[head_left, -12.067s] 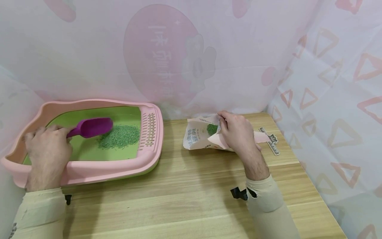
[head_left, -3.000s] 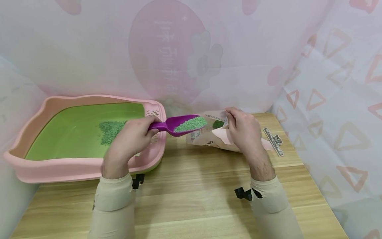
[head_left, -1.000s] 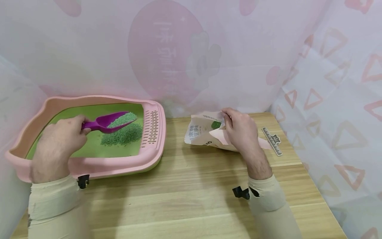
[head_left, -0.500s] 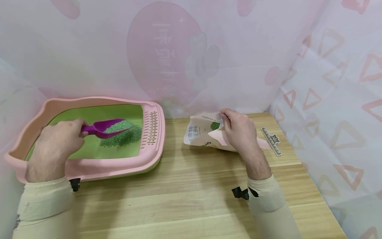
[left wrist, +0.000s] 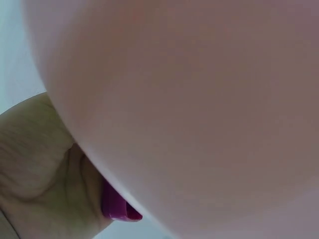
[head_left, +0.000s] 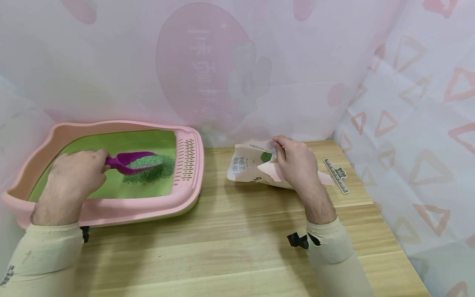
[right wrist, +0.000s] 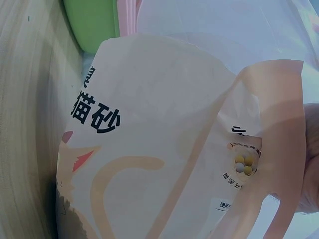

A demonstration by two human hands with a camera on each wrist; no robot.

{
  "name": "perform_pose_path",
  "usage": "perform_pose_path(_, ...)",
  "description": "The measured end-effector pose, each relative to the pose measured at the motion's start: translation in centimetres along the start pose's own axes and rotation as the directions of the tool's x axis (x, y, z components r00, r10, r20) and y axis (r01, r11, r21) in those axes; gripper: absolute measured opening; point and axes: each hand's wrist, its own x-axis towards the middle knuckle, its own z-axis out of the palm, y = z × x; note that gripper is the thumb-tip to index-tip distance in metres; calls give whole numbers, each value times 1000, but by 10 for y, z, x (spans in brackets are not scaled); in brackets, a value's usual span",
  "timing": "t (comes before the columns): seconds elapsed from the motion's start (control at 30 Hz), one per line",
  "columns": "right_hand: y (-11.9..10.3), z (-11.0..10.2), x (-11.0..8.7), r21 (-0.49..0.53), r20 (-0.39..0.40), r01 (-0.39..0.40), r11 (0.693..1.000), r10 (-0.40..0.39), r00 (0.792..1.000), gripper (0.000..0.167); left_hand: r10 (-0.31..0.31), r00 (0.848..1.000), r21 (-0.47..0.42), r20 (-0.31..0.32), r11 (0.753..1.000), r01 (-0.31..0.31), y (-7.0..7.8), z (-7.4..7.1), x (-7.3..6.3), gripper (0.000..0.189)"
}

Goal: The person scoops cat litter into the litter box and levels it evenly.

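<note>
- Scoop, purple and loaded with green pellets, points right from the left hand, left of centre in the head view; we see the fingers curled closely round its handle, with the bowl clear of the grip.
- In that view the bowl sits over the heap in the pink and green tray, at the left of the frame; we cannot tell whether they touch.
- Right of centre, we see the right hand pinching the upper edge of the paper bag, which spreads left of and below that grip, on the wooden table; a clip lies just beside it.
- In the left wrist view, a blurred pink surface covers most of the frame; at lower left we make out part of the left hand, a purple piece of the scoop against it.
- In the right wrist view, the printed bag takes up the middle; we see the right hand only partly, at the right edge, its fingertips hidden.
</note>
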Motion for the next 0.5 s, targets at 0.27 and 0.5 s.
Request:
perform_pose_path(0.27, 0, 0, 0, -2, 5, -2, 1000, 2, 1000, 26, 29, 998, 54, -63, 998, -25, 5, 1, 2, 10)
perform_pose_path(0.5, 0, 0, -1, -2, 4, 1, 1000, -1, 1000, 26, 68, 995, 103, -71, 993, -61, 6, 5, 8, 17)
